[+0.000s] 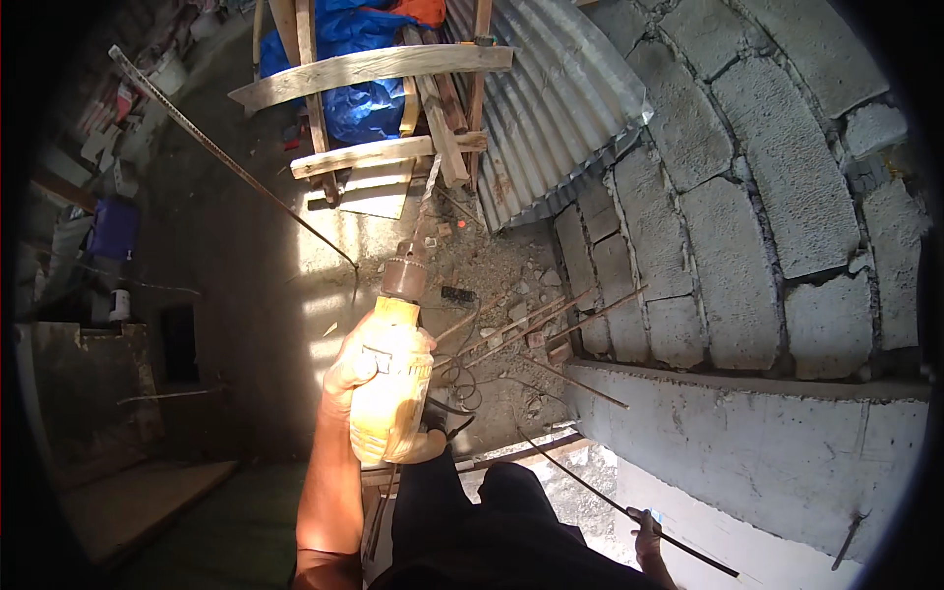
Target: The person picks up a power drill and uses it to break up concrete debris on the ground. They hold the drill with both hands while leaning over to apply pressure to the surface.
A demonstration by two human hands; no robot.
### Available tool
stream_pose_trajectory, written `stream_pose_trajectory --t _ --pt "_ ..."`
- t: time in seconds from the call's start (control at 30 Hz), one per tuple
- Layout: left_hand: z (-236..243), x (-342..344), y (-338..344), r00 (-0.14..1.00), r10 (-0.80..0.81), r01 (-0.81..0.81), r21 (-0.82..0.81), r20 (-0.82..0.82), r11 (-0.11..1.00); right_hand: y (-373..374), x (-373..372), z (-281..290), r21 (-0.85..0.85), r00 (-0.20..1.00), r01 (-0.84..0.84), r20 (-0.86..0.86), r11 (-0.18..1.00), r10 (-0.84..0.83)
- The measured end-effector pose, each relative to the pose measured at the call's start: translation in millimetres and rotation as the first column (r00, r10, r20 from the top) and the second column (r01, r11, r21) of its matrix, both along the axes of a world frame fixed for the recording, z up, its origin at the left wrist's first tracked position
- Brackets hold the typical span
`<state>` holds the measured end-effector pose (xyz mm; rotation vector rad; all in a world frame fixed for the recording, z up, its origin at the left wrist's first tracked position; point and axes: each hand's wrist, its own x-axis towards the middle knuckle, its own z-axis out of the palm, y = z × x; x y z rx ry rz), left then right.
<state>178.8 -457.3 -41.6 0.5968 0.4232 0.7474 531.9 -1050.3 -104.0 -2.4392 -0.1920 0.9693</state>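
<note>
A yellow power drill (391, 398) is in my left hand (344, 372), whose fingers wrap round its body from the left side. Its brown metal chuck (405, 272) and long drill bit (430, 192) point away from me, toward the wooden frame. The bit's tip appears close to a wooden post, but I cannot tell whether they touch. Low on the right, my right hand (646, 537) is closed round a thin dark rod (588, 484), which slants from the rubble down to the lower right.
A wooden frame (374, 77) with blue tarp (359, 113) stands ahead, beside corrugated metal sheeting (546, 108). Concrete block wall (733, 216) rises on the right above a grey ledge (747, 418). Several rods (531, 323) and a cable (470, 379) lie over rubble; a long rebar (236, 167) leans left.
</note>
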Motion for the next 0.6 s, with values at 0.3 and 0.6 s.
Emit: stream_pose_trajectory --t 0.3,0.6 --pt "109 -10 40 0.962 -0.059 0.060 0.004 0.266 0.998 42 -22 8 -0.035 0.982 0.060 -0.180 0.998 -0.065" --pt "188 31 62 0.913 -0.207 0.196 0.067 0.351 0.978 20 -58 22 -0.286 0.814 0.158 -0.504 0.945 -0.289"
